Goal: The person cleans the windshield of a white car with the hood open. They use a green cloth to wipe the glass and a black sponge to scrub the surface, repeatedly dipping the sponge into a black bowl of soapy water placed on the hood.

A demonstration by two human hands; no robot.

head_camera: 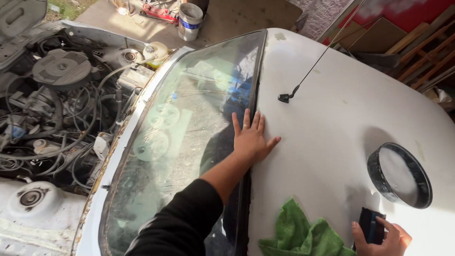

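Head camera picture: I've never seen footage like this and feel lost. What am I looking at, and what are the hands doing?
The camera sits on a person's head, looking down at their own bare hands over a white car roof. The left hand lies flat at the roof's edge beside the windshield. The right hand holds a small dark block. Nearby lie a green cloth and a round black tin of pale paste. An antenna rises from the roof; the open engine bay is beyond the glass.
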